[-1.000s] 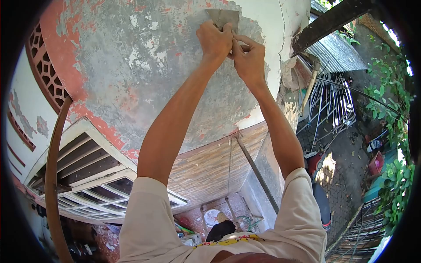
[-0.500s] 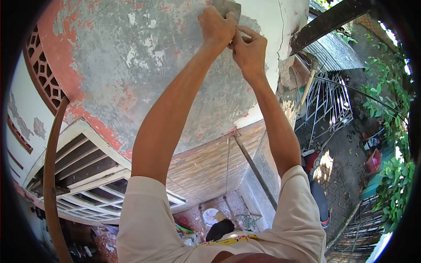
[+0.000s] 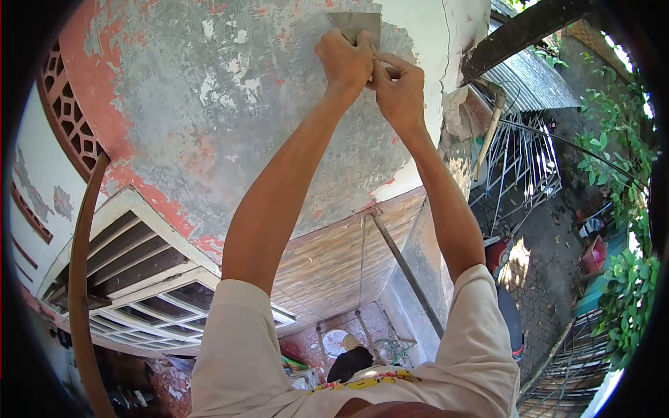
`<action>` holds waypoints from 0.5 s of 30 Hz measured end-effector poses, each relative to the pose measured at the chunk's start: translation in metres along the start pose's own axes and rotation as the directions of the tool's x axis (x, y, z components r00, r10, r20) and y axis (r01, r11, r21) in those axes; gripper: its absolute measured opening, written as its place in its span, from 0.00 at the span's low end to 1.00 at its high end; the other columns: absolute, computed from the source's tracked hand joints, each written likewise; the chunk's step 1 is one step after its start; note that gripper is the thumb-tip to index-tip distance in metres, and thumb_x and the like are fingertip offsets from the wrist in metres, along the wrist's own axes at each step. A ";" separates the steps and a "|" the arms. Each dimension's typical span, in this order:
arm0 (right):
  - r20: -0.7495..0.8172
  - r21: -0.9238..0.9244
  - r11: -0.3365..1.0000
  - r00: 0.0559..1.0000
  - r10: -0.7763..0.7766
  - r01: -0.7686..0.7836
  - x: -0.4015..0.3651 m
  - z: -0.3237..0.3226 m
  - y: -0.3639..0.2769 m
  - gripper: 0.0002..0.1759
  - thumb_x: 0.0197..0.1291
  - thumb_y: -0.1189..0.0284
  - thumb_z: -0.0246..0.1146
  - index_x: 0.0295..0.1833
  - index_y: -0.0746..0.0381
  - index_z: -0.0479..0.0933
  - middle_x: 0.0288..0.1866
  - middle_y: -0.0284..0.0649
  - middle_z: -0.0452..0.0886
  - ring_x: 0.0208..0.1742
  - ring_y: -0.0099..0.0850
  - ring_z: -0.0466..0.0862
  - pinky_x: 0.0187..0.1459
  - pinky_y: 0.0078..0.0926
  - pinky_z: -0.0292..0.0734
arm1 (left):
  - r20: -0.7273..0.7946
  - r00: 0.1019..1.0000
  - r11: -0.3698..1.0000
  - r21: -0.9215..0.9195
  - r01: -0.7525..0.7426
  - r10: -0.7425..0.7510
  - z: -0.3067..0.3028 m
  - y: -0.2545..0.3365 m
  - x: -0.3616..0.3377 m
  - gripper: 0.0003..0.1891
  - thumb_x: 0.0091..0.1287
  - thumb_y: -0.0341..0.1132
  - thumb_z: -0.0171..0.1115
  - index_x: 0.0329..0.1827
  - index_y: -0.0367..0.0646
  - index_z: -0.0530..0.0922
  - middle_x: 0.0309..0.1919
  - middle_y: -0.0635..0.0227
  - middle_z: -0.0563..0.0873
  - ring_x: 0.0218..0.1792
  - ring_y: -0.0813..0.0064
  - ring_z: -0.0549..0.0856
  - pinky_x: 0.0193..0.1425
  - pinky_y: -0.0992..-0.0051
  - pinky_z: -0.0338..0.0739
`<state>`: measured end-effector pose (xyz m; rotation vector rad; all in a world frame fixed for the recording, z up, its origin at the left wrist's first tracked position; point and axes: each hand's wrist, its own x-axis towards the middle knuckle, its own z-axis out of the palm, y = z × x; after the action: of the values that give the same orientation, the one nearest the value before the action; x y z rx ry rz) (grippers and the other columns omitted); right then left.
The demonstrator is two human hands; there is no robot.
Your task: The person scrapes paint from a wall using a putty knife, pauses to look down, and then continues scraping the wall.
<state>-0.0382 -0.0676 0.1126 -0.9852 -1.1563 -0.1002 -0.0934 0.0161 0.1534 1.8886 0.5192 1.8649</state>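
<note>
Your left arm (image 3: 282, 188) and right arm (image 3: 449, 202) both reach up the patchy grey-and-red wall (image 3: 209, 125). Blade's lower than last frame. Left hand (image 3: 345, 63): closed on the flat grey metal scraper (image 3: 364, 25), at the blade's lower edge; right hand (image 3: 403, 87): fingers curled, pinching its partly hidden handle.

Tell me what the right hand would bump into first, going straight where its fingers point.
The right hand would probably meet the left hand, which grips the scraper; they look close or touching, though depth is hard to judge.
</note>
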 end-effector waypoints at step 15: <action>0.002 0.018 1.000 1.000 0.023 -0.023 0.014 -0.002 -0.004 0.14 0.68 0.73 0.60 0.55 0.68 0.83 0.16 0.29 0.72 0.20 0.12 0.68 0.24 0.19 0.72 | -0.020 0.999 0.998 0.055 -0.034 0.035 0.015 -0.002 0.021 0.17 0.58 0.34 0.69 0.29 0.23 0.76 0.28 0.38 0.82 0.40 0.42 0.83 0.45 0.50 0.75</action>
<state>-0.0331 -0.0659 0.1258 -0.9831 -1.1457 -0.0701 -0.0782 0.0286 0.1701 1.9262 0.5528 1.9126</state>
